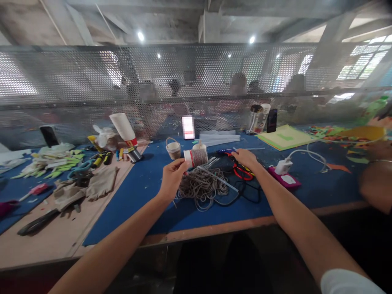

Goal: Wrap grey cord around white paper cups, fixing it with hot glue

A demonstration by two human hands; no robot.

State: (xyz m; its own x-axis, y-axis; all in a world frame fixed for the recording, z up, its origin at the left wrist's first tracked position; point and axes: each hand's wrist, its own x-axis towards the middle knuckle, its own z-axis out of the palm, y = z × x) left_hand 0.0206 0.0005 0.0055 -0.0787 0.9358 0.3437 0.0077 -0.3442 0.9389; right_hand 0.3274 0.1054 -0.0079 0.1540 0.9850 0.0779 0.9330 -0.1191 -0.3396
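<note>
My left hand (174, 176) is closed on a paper cup (196, 157), pinching its rim while the cup lies on its side in the air. Grey cord is wound around part of the cup's wall. Over a blue tool (224, 152), my right hand (246, 157) has its fingers curled onto the near end; its exact kind is unclear. Red-handled scissors (243, 173) lie just below that hand. Beneath the held cup spreads a loose heap of grey cord (203, 185), with a clear stick (219, 179) across it. A small cup with a handle (173, 150) stands behind.
Stacked paper cups (123, 127) lean at the left, near gloves (102, 183) and yellow-black tools (102, 158). To the right lie a charger (283, 166), yellow-green sheets (284, 136) and paper scraps. A perforated metal screen (196, 77) runs behind the table. Another person's arm (375, 185) is at far right.
</note>
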